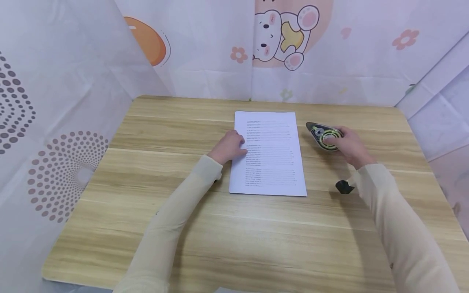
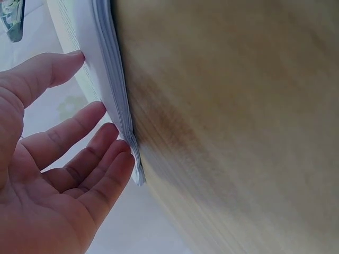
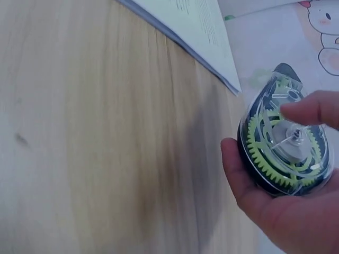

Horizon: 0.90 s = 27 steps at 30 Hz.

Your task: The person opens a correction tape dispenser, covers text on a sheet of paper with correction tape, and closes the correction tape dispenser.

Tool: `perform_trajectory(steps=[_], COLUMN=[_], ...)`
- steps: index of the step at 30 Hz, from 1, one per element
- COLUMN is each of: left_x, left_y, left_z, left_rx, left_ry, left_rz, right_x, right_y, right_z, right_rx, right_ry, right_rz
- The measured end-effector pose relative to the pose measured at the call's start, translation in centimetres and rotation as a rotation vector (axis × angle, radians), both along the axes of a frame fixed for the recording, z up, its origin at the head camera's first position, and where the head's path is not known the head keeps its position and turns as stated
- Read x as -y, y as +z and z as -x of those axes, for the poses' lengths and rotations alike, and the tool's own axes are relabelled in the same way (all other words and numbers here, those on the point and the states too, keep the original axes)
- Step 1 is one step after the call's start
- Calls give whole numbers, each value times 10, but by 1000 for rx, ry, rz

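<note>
A stack of printed paper sheets (image 1: 271, 154) lies on the wooden table, its layered edge showing in the left wrist view (image 2: 108, 58). At its left edge is my left hand (image 1: 229, 146), fingers spread and lightly bent, with fingertips right at the sheets' side (image 2: 69, 132). To the right of the paper, my right hand (image 1: 351, 146) holds a correction tape dispenser (image 3: 286, 145) above the table. Its case is clear and teardrop-shaped, with yellow-green gear wheels inside and a dark tip. The thumb presses on its face while a finger supports the underside.
The wooden table (image 1: 154, 195) reaches the patterned curtain (image 1: 205, 81) at the back. A dark wrist-worn piece (image 1: 344, 186) sticks out at the right cuff. Part of a pale item (image 1: 234, 290) shows at the bottom edge.
</note>
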<state>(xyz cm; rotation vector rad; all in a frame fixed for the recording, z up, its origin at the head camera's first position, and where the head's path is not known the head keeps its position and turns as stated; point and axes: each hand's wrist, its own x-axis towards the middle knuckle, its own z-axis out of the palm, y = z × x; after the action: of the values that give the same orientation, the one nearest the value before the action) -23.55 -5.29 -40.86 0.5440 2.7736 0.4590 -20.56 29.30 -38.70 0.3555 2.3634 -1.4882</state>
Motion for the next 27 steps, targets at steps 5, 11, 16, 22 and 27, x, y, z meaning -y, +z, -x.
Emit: perform_trajectory(steps=[5, 11, 16, 22, 27], left_x=[1, 4, 5, 7, 11], left_y=[-2, -3, -1, 4, 8], left_z=[0, 1, 2, 3, 3], left_rx=[5, -6, -17, 2, 26], left_ry=[8, 6, 5, 44, 69], left_rz=[-15, -20, -53, -124, -175], right_x=[7, 17, 24, 32, 39], right_y=[4, 10, 14, 15, 18], right_z=[-1, -3, -3, -1, 1], right_rx=[-6, -31, -56, -54, -30], right_ry=[31, 59, 65, 100, 126], right_rz=[-36, -91, -95, -58, -41])
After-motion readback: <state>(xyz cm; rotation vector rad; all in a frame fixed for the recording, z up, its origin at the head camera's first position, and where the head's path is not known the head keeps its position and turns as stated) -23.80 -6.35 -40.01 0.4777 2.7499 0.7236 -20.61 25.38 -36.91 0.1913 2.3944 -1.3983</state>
